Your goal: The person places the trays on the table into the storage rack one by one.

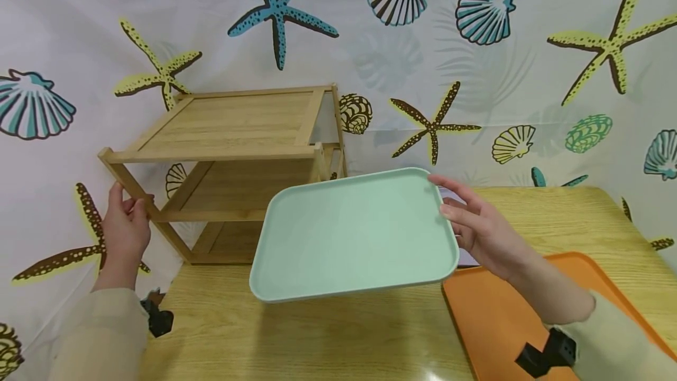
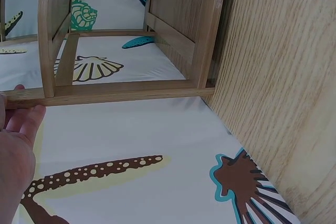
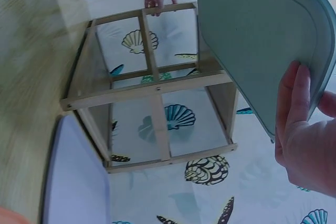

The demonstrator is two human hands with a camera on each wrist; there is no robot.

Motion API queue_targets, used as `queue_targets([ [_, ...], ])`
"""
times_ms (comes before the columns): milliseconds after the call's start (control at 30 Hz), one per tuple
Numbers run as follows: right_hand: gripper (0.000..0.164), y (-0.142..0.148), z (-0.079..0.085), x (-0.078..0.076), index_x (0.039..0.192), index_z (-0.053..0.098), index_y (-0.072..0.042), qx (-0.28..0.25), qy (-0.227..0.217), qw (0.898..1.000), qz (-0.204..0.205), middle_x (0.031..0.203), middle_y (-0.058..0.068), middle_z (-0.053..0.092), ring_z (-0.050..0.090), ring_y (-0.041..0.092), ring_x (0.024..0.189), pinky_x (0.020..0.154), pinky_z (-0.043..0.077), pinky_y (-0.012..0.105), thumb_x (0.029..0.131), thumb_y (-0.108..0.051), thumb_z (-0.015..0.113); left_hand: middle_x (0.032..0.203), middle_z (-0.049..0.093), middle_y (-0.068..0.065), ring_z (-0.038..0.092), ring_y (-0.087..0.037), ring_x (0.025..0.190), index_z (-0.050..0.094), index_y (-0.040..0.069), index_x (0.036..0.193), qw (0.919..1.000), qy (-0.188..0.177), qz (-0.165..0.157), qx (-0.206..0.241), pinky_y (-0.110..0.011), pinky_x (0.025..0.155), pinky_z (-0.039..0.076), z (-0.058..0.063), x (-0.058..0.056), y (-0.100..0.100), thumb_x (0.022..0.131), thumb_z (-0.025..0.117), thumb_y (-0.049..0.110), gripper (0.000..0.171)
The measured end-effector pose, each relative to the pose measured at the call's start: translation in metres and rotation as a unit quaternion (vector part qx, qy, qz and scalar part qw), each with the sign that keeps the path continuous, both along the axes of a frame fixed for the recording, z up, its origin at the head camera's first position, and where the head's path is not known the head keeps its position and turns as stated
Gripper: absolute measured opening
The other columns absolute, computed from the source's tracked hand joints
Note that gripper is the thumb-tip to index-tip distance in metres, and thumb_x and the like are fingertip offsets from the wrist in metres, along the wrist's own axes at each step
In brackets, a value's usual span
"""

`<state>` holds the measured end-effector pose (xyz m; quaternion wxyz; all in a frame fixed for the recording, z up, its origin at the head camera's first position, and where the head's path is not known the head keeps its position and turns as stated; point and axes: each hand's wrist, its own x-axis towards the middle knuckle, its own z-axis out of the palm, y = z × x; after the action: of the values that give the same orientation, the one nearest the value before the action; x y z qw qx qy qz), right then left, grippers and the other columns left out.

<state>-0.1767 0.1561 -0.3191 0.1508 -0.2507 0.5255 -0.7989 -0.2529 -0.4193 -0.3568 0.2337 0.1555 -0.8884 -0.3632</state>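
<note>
A mint-green rectangular tray (image 1: 354, 234) is held up in the air in front of a wooden shelf rack (image 1: 238, 119). My right hand (image 1: 486, 231) pinches the tray by its right edge, fingers underneath and thumb at the rim, as the right wrist view of the tray (image 3: 257, 40) shows. On the far left, my left hand (image 1: 126, 231) grips the rack's front left post near the middle shelf. Its fingers touch the wooden post (image 2: 26, 97) in the left wrist view. The tray covers part of the rack's lower right side in the head view.
An orange tray (image 1: 502, 322) lies on the wooden table (image 1: 222, 328) under my right forearm. A lavender tray (image 3: 79, 177) lies on the table beside the rack, mostly hidden in the head view. Behind stands a white cloth (image 1: 370, 69) printed with starfish and shells.
</note>
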Motion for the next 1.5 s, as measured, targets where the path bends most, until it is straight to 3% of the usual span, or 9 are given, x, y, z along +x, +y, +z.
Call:
queue_targets([
  [233, 0.040, -0.004, 0.019, -0.004, 0.142, 0.042, -0.015, -0.041, 0.000, 0.999, 0.015, 0.126, 0.011, 0.051, 0.066, 0.018, 0.097, 0.081, 0.055, 0.032, 0.103, -0.004, 0.041, 0.137, 0.054, -0.017, 0.055, -0.034, 0.120, 0.015, 0.026, 0.155, 1.0000, -0.001, 0.003, 0.000, -0.045, 0.094, 0.048, 0.000, -0.001, 0.000, 0.105, 0.031, 0.021, 0.052],
  [467, 0.039, -0.012, 0.037, -0.012, 0.142, 0.040, -0.012, -0.065, -0.010, 0.998, 0.001, 0.126, 0.011, 0.051, 0.065, 0.016, 0.093, 0.077, 0.055, 0.027, 0.103, -0.006, 0.043, 0.137, 0.054, -0.016, 0.054, -0.034, 0.120, 0.018, 0.027, 0.154, 1.0000, 0.003, 0.006, 0.000, -0.044, 0.094, 0.047, -0.001, 0.000, 0.000, 0.105, 0.032, 0.022, 0.051],
  [800, 0.039, -0.025, 0.056, -0.030, 0.140, 0.038, -0.011, -0.088, -0.024, 0.995, -0.027, 0.128, 0.011, 0.045, 0.065, 0.014, 0.086, 0.072, 0.055, 0.023, 0.102, -0.007, 0.046, 0.139, 0.050, -0.021, 0.053, -0.038, 0.121, 0.016, 0.026, 0.155, 1.0000, 0.004, -0.005, 0.006, -0.053, 0.095, 0.045, -0.001, 0.002, 0.000, 0.105, 0.032, 0.020, 0.053],
  [1233, 0.041, -0.058, 0.074, -0.066, 0.143, 0.039, -0.009, -0.034, -0.046, 0.993, -0.101, 0.118, 0.009, 0.049, 0.064, 0.015, 0.070, 0.066, 0.050, 0.023, 0.102, -0.006, 0.043, 0.139, 0.051, -0.019, 0.053, -0.037, 0.121, 0.017, 0.026, 0.155, 1.0000, 0.002, -0.003, 0.006, -0.051, 0.095, 0.045, -0.003, 0.000, -0.004, 0.105, 0.032, 0.022, 0.052],
  [1500, 0.047, -0.082, 0.074, -0.080, 0.148, 0.034, -0.009, -0.032, -0.067, 0.992, -0.105, 0.119, 0.008, 0.049, 0.064, 0.016, 0.070, 0.065, 0.053, 0.024, 0.102, -0.008, 0.046, 0.139, 0.052, -0.017, 0.053, -0.035, 0.121, 0.018, 0.027, 0.155, 1.0000, 0.002, -0.003, 0.008, -0.047, 0.095, 0.047, -0.003, -0.001, -0.006, 0.105, 0.033, 0.024, 0.052],
])
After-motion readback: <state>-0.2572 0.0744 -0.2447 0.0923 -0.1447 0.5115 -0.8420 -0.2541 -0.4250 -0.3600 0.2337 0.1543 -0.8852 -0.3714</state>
